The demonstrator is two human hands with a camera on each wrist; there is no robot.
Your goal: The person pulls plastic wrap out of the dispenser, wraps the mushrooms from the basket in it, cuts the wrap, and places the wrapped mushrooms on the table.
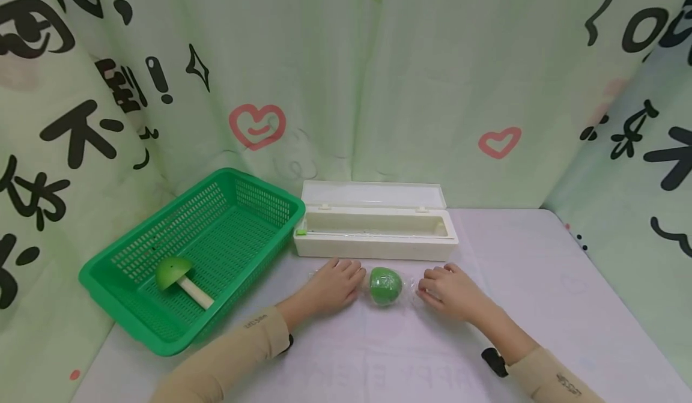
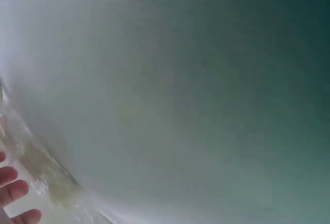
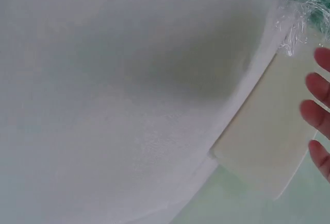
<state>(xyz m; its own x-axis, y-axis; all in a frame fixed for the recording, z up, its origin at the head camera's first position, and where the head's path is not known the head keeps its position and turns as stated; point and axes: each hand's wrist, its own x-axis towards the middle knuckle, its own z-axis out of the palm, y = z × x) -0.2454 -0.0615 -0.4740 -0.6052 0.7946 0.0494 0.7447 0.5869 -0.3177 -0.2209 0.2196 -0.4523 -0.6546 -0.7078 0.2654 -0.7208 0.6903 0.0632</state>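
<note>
Between my two hands on the table sits a rounded green object (image 1: 385, 286) wrapped in clear plastic film. Loose crinkled film (image 1: 409, 289) spreads from its sides, and I cannot tell what kind of object is inside. To its left is my left hand (image 1: 339, 286), palm down with fingers loosely bent by the film. My right hand (image 1: 451, 292) is on the other side, its fingertips close to the film's end. Relaxed, parted fingers (image 3: 315, 112) show in the right wrist view, and crinkled film (image 2: 44, 175) lies beside the left fingers in the left wrist view.
Just behind the hands stands a long white box (image 1: 378, 248) with its lid (image 1: 373, 195) raised and a small green piece at its left end. A green basket (image 1: 259, 271) at left holds a mushroom-shaped object (image 1: 174, 271). Printed curtains (image 1: 378, 90) surround the table.
</note>
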